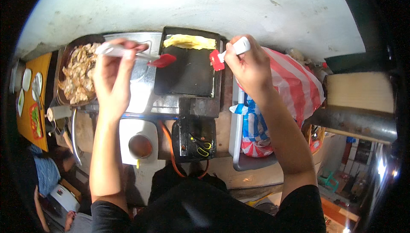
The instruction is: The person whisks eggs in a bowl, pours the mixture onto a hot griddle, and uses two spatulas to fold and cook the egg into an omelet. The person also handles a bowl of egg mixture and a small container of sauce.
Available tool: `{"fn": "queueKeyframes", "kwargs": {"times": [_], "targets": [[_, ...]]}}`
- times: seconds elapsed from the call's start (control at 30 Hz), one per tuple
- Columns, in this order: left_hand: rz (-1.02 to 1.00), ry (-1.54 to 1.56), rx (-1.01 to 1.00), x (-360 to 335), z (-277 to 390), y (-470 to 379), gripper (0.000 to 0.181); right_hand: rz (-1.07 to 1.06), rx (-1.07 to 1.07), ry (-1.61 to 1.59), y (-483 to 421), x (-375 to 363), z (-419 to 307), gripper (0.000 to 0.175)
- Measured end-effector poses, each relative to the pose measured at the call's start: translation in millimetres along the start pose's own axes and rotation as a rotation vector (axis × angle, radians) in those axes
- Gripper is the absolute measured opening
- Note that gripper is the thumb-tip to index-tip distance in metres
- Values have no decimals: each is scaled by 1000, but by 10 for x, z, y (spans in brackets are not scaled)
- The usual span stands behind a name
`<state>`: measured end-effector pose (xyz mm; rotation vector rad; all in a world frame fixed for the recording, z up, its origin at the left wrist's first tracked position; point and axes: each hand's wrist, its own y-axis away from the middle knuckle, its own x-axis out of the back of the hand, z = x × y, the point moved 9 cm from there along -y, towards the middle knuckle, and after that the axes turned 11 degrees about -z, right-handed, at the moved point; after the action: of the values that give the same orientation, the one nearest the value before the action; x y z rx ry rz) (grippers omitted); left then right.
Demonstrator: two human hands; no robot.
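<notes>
A rectangular dark pan [184, 76] sits on the right of a metal gas stove [137, 100]. A folded yellow egg roll [190, 42] lies along its far edge. My left hand [112, 79] grips the white handle of a red-headed silicone spatula [164, 60], whose head hovers over the pan's left side. In my right hand [251, 63] is a second silicone spatula [217, 60], also red with a white handle. Its head is at the pan's right rim; whether it touches I cannot tell.
Cooked meat pieces [78, 76] fill a round pan at left. Scissors [201, 145] lie on a black tray near the pan handle. A cup [140, 146] stands on a white board. Striped plastic bags [256, 130] fill a grey bin [236, 156]. Another person [48, 172] is at lower left.
</notes>
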<state>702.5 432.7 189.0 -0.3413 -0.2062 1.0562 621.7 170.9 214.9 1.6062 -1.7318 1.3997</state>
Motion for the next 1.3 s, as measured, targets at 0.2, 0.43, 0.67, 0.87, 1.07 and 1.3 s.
{"fn": "queueKeyframes", "kwargs": {"times": [0.2, 0.43, 0.67, 0.87, 1.07, 1.3], "targets": [[8, -238, 136, 45, 286, 1041, 16, -101, -100, 329, -406, -431, -55, 21], [-467, -680, 437, -859, -106, 1807, 35, -152, 217, 676, -583, -973, -419, 17], [-532, -747, 608, -983, -401, 2151, 48, -448, -81, 462, -648, -1180, -134, 22], [-530, -708, 645, -1074, -537, 2253, 48, -421, 20, 407, -554, -1149, -261, 23], [-471, -667, 649, -1078, -601, 2300, 46, -412, 199, 342, -434, -1066, -461, 25], [-421, -626, 678, -1043, -636, 2347, 45, -572, 59, 249, -313, -1053, -408, 24]]}}
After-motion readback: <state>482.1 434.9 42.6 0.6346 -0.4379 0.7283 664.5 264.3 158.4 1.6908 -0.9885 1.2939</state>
